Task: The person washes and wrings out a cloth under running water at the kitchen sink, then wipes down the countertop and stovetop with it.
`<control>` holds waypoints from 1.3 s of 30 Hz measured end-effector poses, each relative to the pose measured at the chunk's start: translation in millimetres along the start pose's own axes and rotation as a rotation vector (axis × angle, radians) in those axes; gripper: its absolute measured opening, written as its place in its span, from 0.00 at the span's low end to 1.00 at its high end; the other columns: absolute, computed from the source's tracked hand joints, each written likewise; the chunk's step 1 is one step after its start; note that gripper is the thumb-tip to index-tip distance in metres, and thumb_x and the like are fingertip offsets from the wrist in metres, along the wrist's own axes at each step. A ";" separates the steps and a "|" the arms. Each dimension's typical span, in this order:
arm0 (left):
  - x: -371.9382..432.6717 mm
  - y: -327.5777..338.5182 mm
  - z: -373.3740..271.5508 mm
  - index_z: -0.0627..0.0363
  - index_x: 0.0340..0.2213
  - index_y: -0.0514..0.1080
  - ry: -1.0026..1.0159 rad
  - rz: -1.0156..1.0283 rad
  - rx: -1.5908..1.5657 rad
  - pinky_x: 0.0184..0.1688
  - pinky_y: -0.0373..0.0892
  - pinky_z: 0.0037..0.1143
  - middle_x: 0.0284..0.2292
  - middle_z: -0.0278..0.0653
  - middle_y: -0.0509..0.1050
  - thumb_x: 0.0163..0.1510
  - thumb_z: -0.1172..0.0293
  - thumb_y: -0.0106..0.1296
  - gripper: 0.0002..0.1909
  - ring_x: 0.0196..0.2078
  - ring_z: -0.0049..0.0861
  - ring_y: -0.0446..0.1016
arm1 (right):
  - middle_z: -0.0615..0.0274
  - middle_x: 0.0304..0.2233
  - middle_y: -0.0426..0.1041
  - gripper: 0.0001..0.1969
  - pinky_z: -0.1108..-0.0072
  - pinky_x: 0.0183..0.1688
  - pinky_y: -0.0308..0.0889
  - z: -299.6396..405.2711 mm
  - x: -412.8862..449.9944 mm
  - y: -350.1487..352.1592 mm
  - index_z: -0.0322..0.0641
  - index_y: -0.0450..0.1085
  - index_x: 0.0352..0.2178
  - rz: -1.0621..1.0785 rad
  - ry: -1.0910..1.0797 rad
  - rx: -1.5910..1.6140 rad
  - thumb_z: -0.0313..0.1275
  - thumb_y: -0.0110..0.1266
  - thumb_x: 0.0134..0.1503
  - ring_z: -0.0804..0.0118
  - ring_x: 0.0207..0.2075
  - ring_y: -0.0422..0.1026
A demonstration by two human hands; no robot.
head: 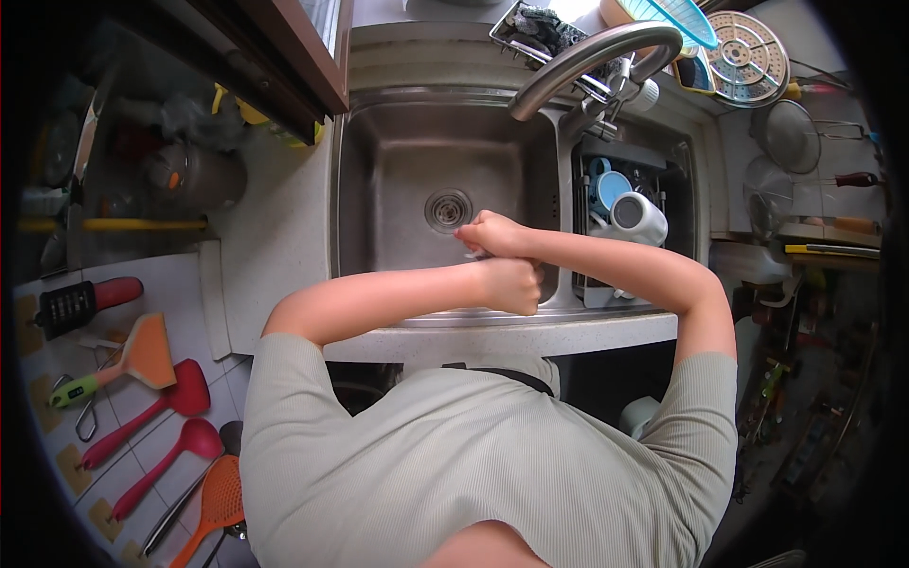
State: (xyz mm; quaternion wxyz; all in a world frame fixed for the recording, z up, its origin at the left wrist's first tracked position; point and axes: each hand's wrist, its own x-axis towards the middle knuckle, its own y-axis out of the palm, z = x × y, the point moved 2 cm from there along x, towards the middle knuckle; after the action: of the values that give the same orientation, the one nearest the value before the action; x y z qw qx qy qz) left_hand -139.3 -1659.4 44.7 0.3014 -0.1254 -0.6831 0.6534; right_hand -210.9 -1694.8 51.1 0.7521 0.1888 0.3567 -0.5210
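My forearms cross over the near right part of a stainless steel sink basin (398, 170). My left hand (513, 285) is a fist close to the basin's front edge. Just beyond it, touching or almost touching, my right hand (495, 233) is closed too. A crumpled greyish piece of what looks like cloth (477, 254) shows between the two hands, mostly hidden by the fingers. The round drain strainer (448, 211) lies left of my right hand, at the basin's bottom.
A curved metal faucet (596, 60) arches over the basin's far right. Beside it, a rack (581, 273) holds a blue mug (612, 190) and a white mug (639, 219). A brown-framed window sash (312, 64) juts in at left. Utensils, including a red spatula (188, 389), hang on the tiled wall.
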 end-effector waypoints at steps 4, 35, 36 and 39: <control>2.5 10.5 0.2 0.56 0.14 0.75 0.045 0.086 -0.022 0.31 0.71 0.33 0.20 0.38 0.75 0.34 0.66 0.52 0.08 0.28 0.35 0.74 | 0.68 0.10 0.57 0.22 0.76 0.22 0.54 -11.4 11.7 2.2 0.38 0.57 0.09 -0.026 -0.043 -0.021 0.35 0.44 0.56 0.75 0.16 0.52; -60.5 -23.9 60.0 0.54 0.10 0.68 -1.065 -0.690 -0.335 0.27 0.67 0.26 0.16 0.34 0.70 0.29 0.79 0.49 0.04 0.26 0.30 0.72 | 0.70 0.27 0.71 0.13 0.85 0.30 0.64 -97.7 64.5 -25.0 0.45 0.72 0.34 -0.250 -0.146 0.437 0.38 0.43 0.56 0.74 0.29 0.71; -61.6 -27.4 63.9 0.53 0.11 0.68 -1.140 -0.705 -0.309 0.26 0.67 0.27 0.16 0.33 0.70 0.31 0.78 0.49 0.05 0.25 0.30 0.72 | 0.67 0.28 0.72 0.13 0.86 0.30 0.62 -94.7 67.1 -31.2 0.41 0.72 0.36 -0.380 -0.296 0.298 0.35 0.45 0.55 0.76 0.29 0.70; -61.7 -39.3 69.7 0.52 0.12 0.69 -1.251 -0.758 -0.290 0.25 0.66 0.28 0.18 0.32 0.71 0.34 0.79 0.48 0.06 0.24 0.31 0.71 | 0.65 0.27 0.73 0.12 0.86 0.28 0.62 -82.8 64.5 -69.0 0.38 0.72 0.33 -0.657 -0.543 0.235 0.33 0.45 0.54 0.76 0.27 0.70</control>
State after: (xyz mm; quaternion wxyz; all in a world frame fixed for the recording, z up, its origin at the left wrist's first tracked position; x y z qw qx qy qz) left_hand -122.1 -1755.7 70.0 0.0415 0.4757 -0.8027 0.3573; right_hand -289.3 -1709.0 -46.0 0.5864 0.0058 0.1257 -0.8002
